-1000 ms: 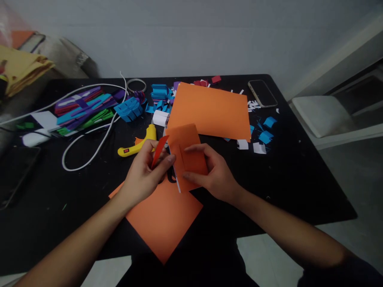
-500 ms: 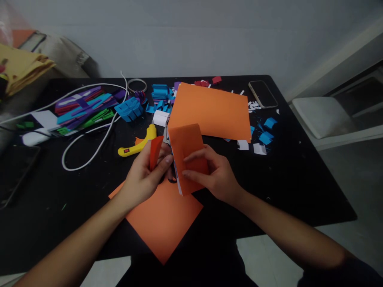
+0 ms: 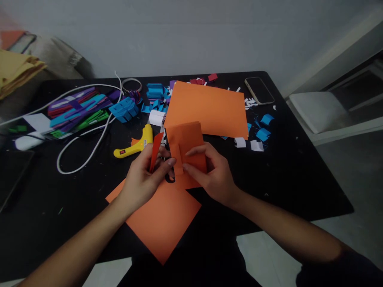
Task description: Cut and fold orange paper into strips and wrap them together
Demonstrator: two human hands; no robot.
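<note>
Just right of the yellow glue gun (image 3: 136, 146), the left hand (image 3: 146, 173), half curled, pinches a red-orange paper piece (image 3: 156, 149); whether it also grips the scissors (image 3: 164, 138), mostly hidden behind hand and paper, cannot be told. Farther right, the folded orange card (image 3: 190, 136) has turned since half a second ago: its white-layered edge is gone and a narrow flap shows, so this face seems the one being worked. The right hand (image 3: 218, 171) holds it, thumb and forefinger parted, other fingertips hidden.

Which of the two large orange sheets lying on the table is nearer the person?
The front sheet, set cornerwise and reaching nearer than the left hand; the back sheet lies beyond the right hand.
</note>
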